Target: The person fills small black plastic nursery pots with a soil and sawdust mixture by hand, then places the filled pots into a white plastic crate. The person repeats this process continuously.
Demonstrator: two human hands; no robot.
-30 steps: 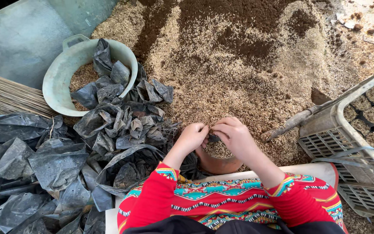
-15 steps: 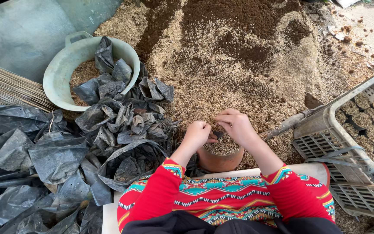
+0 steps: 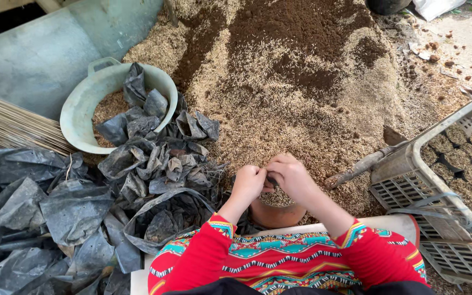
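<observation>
My left hand point(image 3: 248, 183) and my right hand point(image 3: 291, 176) are pressed together just above a round brown pot point(image 3: 277, 214). Both pinch a small black plastic bag point(image 3: 271, 180), of which only a dark sliver shows between the fingers. Husk and soil mix point(image 3: 276, 199) fills the pot under the hands. My sleeves are red with a bright woven pattern. To the left of my left hand lies a heap of empty black plastic bags point(image 3: 154, 169).
A large mound of rice husk and dark soil point(image 3: 301, 82) spreads ahead. A pale green basin point(image 3: 80, 112) with husk and bags stands at the left, beside a stick broom point(image 3: 6, 125). At the right are a grey crate point(image 3: 411, 186) of filled bags and a tool handle point(image 3: 356, 167).
Both hands have stayed together over the pot, drawing slightly closer while the fingers work at the small bag. The view has shifted a little.
</observation>
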